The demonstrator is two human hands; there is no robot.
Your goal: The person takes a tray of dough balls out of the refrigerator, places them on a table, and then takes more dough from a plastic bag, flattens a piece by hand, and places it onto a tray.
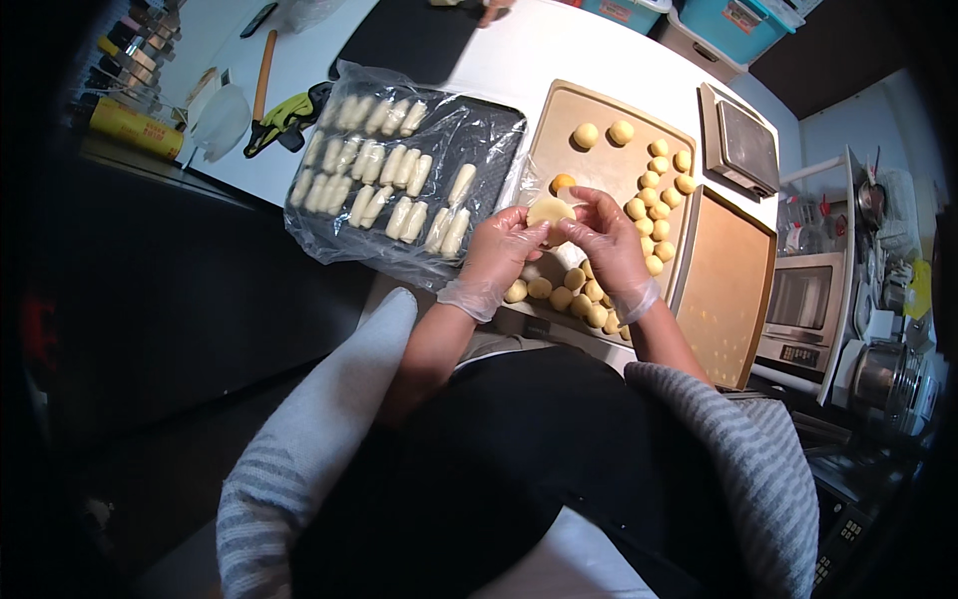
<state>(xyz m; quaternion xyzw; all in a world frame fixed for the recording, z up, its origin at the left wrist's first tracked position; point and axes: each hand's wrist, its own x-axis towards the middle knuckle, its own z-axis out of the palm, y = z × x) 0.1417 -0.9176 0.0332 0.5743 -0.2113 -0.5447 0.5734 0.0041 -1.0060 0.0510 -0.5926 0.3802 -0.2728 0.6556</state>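
Note:
Between both hands I hold a flattened round of pale yellow dough (551, 212), pinched at its edges. My left hand (500, 243) grips its left side and my right hand (605, 232) its right side; both wear clear plastic gloves. Beneath them lies a gold baking tray (554, 153) with many pale yellow balls (659, 210) along its right side and near edge. Two larger balls (620, 132) sit at its far end. Just beyond the dough round rests one orange ball (563, 183), partly hidden by my fingers.
A dark tray (490, 138) of white dough rolls (404, 166), partly under plastic film, stands left. At right are an empty-looking gold tray (726, 277) and a scale (741, 142). A rolling pin (264, 75), gloves (288, 120) and black mat (408, 37) lie farther off, near another person's hand (494, 11).

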